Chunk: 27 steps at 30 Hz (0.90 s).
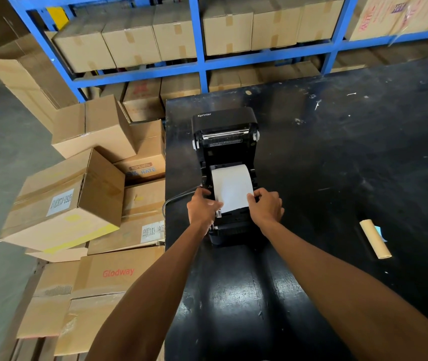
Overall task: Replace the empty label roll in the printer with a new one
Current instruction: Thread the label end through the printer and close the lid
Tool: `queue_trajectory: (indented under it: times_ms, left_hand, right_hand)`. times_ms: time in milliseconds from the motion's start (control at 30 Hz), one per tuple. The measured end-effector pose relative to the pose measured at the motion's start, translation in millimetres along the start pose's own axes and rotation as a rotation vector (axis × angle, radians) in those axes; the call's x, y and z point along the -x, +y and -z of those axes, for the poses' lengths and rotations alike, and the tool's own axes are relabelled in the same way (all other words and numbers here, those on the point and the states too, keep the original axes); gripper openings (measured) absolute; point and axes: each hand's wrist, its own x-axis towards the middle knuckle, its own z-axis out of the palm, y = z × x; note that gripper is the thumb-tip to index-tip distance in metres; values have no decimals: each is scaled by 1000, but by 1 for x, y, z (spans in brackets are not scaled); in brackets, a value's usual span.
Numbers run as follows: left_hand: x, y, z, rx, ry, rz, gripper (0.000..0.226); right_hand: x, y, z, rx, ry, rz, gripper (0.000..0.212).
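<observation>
The printer (227,175) is sitting on the black table (337,157) with its lid (224,123) standing open toward the back, and the new label roll (231,183) is already lying in the bay, its white paper running forward toward the front edge. The left hand (202,207) is resting at the left corner of the paper's leading edge, thumb on top of the sheet and fingers curled down beside the printer's left side; the right hand (266,205) is pinching the right corner, thumb and forefinger closed on the paper. The empty cardboard core (375,238) is lying well apart on the table to the right, so the old roll looks to be out and the step in hand seems to be feeding the paper forward. To do this well, both hands should be pulling evenly so the sheet is staying square to the printer and not creeping to one side. The paper should be lying flat under any side guides, though those are too dark here to make out. A lopsided pull is likely to skew or crease the labels and jam the feed. The leading edge should be reaching just past the front slot before the lid is coming down.
</observation>
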Motion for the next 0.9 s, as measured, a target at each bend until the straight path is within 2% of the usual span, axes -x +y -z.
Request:
queue_trajectory:
  times_ms: [267, 500, 900]
  left_hand:
    - [-4, -2, -10, -105, 7, -16, 40]
    - [-7, 0, -11, -152, 28, 16, 30]
    - [-8, 2, -2, -131, 10, 24, 32]
  right_hand:
    - [-1, 4, -1, 0, 18, 4, 16]
    - [-2, 7, -3, -17, 15, 33, 13]
    - [-9, 14, -9, -92, -46, -10, 14]
